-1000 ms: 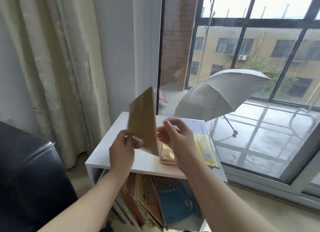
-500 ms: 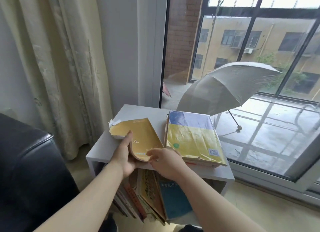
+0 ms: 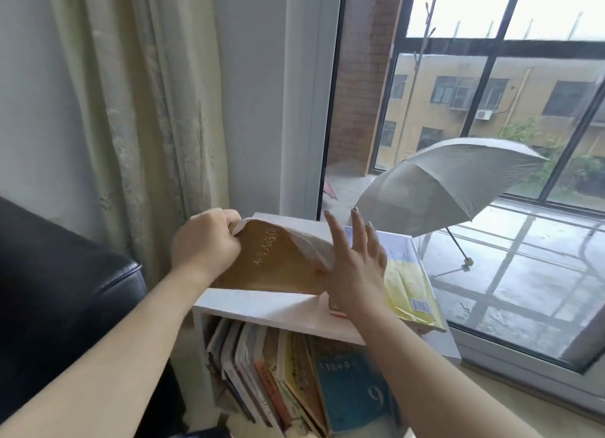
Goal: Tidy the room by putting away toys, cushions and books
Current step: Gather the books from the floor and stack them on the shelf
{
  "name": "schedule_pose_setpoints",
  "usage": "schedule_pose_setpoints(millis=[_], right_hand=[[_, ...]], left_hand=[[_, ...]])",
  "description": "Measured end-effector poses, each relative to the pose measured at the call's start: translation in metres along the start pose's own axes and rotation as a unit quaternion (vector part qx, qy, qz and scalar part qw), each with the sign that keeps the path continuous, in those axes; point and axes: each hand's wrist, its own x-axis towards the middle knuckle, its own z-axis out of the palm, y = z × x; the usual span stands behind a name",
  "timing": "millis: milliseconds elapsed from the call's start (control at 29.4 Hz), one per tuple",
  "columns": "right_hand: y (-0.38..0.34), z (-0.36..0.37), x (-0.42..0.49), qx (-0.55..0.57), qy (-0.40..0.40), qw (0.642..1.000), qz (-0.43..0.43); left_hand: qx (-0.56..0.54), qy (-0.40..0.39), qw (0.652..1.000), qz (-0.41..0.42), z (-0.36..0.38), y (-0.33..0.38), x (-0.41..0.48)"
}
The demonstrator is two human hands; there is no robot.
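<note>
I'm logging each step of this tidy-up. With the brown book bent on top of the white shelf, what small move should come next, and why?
Probably press the brown book flat beside the yellow-and-blue book. The left hand grips its far corner, the cover is curled up, and the right hand is spread open against its right edge, so it isn't lying flat on the white shelf yet.

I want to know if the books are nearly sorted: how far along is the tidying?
Done: a yellow and blue book lies flat on the white shelf unit, and leaning books fill the compartment below. In hand: the left hand grips a bent brown book, with the right hand open against it. Left: settling this one; toys and cushions aren't in view.
</note>
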Motion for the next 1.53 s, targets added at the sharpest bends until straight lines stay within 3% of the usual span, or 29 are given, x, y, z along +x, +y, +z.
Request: schedule_pose_setpoints(millis=[102,170,204,272,340,408,510,543,611,679,951,1121,1223,1325,1393,1427,1495,1529], right_hand=[[-0.012,-0.017,0.005,0.045,0.031,0.998,-0.022],[-0.018,-0.023,0.004,0.129,-0.001,0.992,0.0],[-0.02,-0.023,0.004,0.174,-0.006,0.984,0.02],[-0.026,-0.02,0.005,0.259,-0.006,0.963,0.069],[-0.025,-0.014,0.01,0.334,-0.027,0.934,0.122],[-0.017,-0.005,0.015,0.336,-0.074,0.925,0.164],[0.011,0.009,0.003,0.136,-0.145,0.966,0.167],[0.023,0.014,-0.006,0.054,-0.177,0.971,0.152],[0.045,0.021,-0.019,-0.07,-0.223,0.967,0.098],[0.056,0.025,-0.026,-0.122,-0.22,0.966,0.054],[0.056,0.016,-0.028,-0.156,-0.073,0.985,-0.018],[0.066,0.007,-0.024,-0.069,-0.1,0.992,0.025],[0.064,0.007,-0.031,-0.015,-0.109,0.993,0.033],[0.061,0.001,-0.034,0.115,-0.042,0.99,0.073],[0.057,-0.007,-0.033,0.291,0.027,0.949,0.119],[0.052,-0.013,-0.032,0.392,0.055,0.907,0.145],[0.045,-0.024,-0.029,0.582,0.083,0.789,0.178],[0.043,-0.032,-0.027,0.673,0.089,0.712,0.179]], left_hand=[[-0.021,0.096,0.993,0.07,-0.013,0.006,0.008],[0.044,0.195,0.977,0.068,-0.009,0.003,0.01],[0.071,0.199,0.975,0.062,-0.006,0.001,0.009],[0.063,0.152,0.983,0.084,0.004,0.002,0.002],[0.063,0.038,0.992,0.098,0.021,0.009,-0.01],[0.113,-0.106,0.983,0.095,0.048,0.004,-0.021],[0.162,-0.335,0.926,0.058,0.083,-0.019,-0.047],[0.185,-0.377,0.906,0.052,0.091,-0.027,-0.055],[0.224,-0.384,0.894,0.058,0.104,-0.037,-0.064],[0.235,-0.359,0.901,0.061,0.106,-0.038,-0.064],[0.225,-0.376,0.897,0.049,0.106,-0.042,-0.057],[0.256,-0.426,0.863,0.087,0.097,-0.036,-0.055],[0.201,-0.405,0.889,0.071,0.094,-0.032,-0.062],[0.064,-0.34,0.937,0.047,0.09,-0.015,-0.065],[-0.062,-0.288,0.956,-0.002,0.087,-0.003,-0.066],[-0.125,-0.264,0.956,-0.033,0.085,0.002,-0.066],[-0.228,-0.24,0.939,-0.089,0.082,0.013,-0.065],[-0.278,-0.242,0.922,-0.12,0.081,0.019,-0.065]])
